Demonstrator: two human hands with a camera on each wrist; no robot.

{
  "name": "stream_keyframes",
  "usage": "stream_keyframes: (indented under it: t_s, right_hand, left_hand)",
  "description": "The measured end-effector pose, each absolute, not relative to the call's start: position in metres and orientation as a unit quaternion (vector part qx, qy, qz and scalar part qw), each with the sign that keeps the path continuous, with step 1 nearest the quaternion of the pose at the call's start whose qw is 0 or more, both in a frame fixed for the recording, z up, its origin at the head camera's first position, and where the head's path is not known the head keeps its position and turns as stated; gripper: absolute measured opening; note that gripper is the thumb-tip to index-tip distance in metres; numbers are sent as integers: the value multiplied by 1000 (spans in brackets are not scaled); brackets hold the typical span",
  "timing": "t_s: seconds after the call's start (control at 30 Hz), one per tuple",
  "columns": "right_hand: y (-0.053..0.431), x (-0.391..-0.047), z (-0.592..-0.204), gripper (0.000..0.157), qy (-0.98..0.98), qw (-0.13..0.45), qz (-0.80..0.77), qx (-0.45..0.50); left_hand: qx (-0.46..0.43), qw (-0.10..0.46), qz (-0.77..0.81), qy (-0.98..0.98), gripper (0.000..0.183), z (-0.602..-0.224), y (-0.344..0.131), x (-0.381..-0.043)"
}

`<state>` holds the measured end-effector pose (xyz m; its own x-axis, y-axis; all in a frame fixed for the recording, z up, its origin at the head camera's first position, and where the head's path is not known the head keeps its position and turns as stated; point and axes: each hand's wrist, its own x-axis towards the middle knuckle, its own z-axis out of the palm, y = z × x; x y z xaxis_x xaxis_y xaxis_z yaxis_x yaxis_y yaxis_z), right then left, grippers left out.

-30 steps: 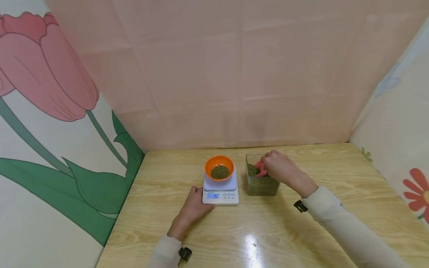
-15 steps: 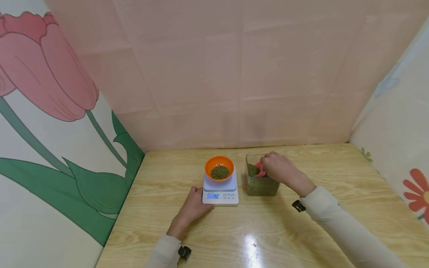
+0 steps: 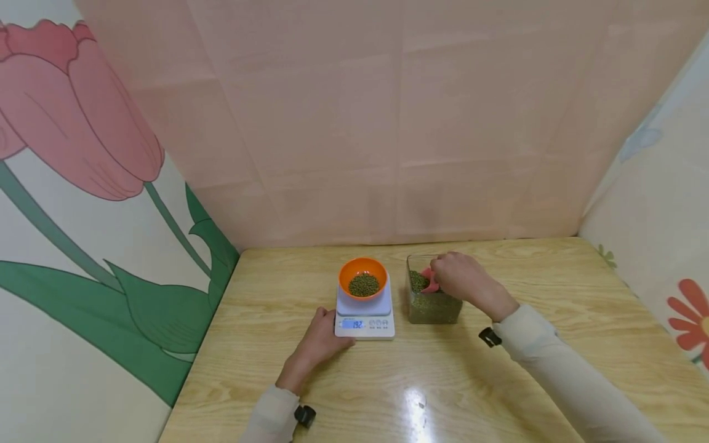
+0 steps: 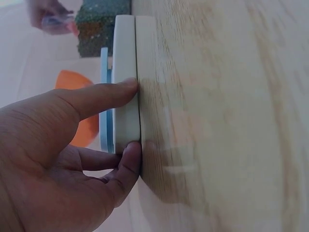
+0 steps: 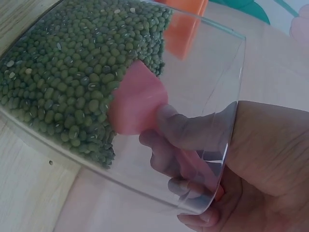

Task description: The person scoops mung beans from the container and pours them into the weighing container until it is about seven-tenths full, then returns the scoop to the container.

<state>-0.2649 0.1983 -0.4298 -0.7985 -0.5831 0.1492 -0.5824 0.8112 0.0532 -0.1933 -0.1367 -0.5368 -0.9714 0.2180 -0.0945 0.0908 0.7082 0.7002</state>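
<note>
A white kitchen scale (image 3: 382,332) carries an orange bowl (image 3: 348,269) holding green mung beans (image 3: 364,285); its lit display reads 192. My left hand (image 3: 321,339) grips the scale's near left corner, thumb along the front edge and fingers at the side, plainest in the left wrist view. Right of the scale stands a clear square container (image 3: 434,309) of mung beans. Inside it, my right hand (image 3: 464,278) holds a pink scoop (image 5: 137,99) by its handle. The scoop's blade rests against the beans, its tip partly sunk among them.
Everything stands on a wood-grain table (image 3: 266,283). Behind its far edge hangs a pinkish cloth (image 3: 332,123). Walls with painted flowers close in the left and right sides.
My right wrist and forearm have shifted slightly left, while the scoop stays at the beans. My left hand, the scale, the bowl and the reading are unchanged.
</note>
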Motion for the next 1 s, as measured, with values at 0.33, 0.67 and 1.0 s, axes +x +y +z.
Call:
stream_keyframes:
  t_s: [0.33,0.67,1.0]
  right_hand:
    - [199,-268,-432,20,-951,70,9,299]
    - [205,-270,-436,22,-944,93,36,316]
    - [207,-270,-439,19,-941,100,41,322]
  left_hand:
    - [74,95,373,920,74,-535,-137,-194]
    - [79,95,371,920,72,-537,-137,-195]
    - [80,95,377,918,72,-537,-137,-195]
